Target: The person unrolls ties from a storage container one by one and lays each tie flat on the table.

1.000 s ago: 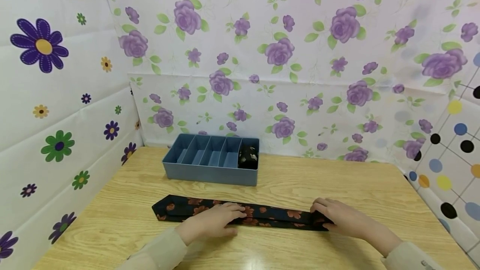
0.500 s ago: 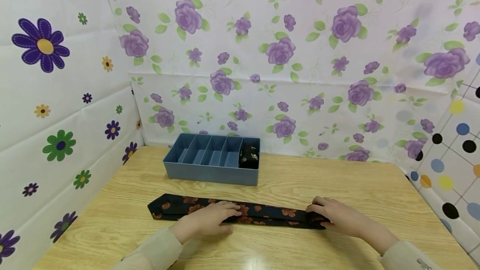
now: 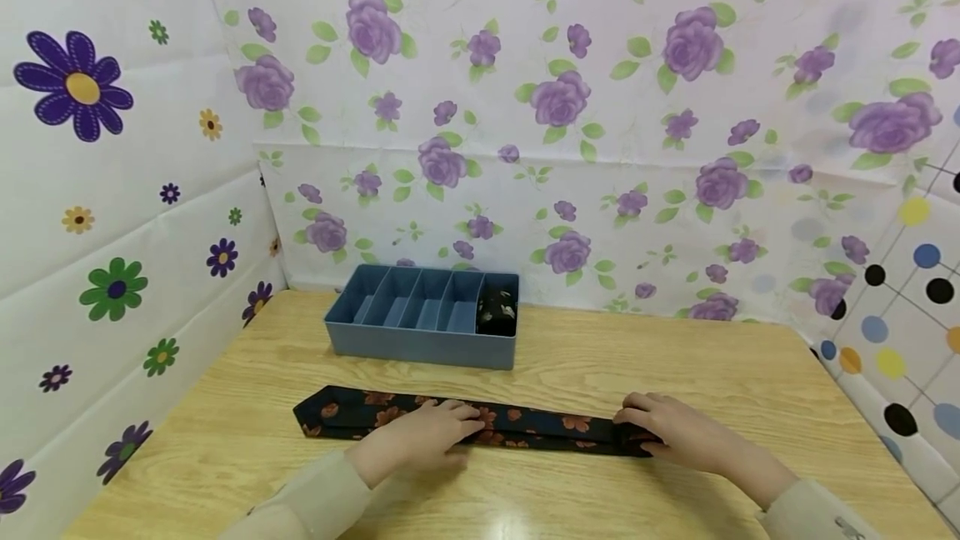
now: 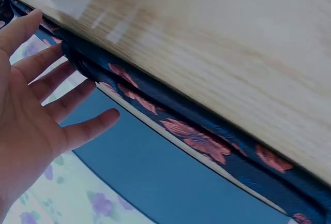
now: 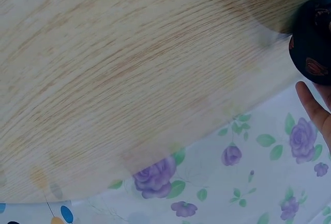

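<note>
Clearly, in the head view, a long navy fabric necktie with rust-orange flowers [image 3: 528,426] runs leftward from the right hand [image 3: 667,432], whose fingers curl round the necktie's rolled end [image 3: 632,440]; the left hand [image 3: 420,440], farther from that end, rests on the flat stretch. In the left wrist view, the left fingers are straight and spread, tips at the necktie's edge. In the right wrist view, the rolled end sits just beside one fingertip; the other fingers are mostly cut off.
</note>
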Motion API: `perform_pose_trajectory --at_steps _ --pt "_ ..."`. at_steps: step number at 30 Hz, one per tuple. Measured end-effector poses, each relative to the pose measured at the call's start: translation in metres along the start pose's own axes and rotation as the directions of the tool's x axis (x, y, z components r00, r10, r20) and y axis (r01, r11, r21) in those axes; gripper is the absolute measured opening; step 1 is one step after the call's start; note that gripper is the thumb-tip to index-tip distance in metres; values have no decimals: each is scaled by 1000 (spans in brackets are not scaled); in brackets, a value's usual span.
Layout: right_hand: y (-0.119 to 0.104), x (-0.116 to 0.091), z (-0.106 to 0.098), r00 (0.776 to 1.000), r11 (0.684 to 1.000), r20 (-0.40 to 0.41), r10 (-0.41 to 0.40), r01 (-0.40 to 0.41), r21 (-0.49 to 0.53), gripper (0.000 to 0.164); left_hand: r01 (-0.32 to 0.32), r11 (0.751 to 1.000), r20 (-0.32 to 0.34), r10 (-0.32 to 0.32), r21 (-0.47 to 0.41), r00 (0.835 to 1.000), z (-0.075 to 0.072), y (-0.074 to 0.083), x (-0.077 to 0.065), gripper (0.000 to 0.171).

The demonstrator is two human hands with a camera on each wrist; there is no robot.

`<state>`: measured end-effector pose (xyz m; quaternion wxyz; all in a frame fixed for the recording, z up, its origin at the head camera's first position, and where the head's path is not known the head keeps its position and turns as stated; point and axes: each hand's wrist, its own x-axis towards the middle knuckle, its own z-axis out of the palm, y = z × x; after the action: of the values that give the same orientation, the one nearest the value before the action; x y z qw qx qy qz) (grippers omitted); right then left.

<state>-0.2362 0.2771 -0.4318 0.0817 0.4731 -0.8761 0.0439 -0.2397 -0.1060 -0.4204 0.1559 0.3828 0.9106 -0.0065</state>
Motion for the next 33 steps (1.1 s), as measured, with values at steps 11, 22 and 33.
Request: perform_pose_trajectory --at_steps 11,22,33 --pt "1 2 -1 1000 1000 16 19 -19 7 40 -87 988 -30 91 129 995 2 13 14 60" --pt "0 4 -5 996 996 64 67 -71 61 28 -84 992 -1 84 97 996 2 18 23 61" --pt "1 2 -5 999 997 25 28 -30 71 30 -85 991 -11 87 100 996 0 16 21 62"
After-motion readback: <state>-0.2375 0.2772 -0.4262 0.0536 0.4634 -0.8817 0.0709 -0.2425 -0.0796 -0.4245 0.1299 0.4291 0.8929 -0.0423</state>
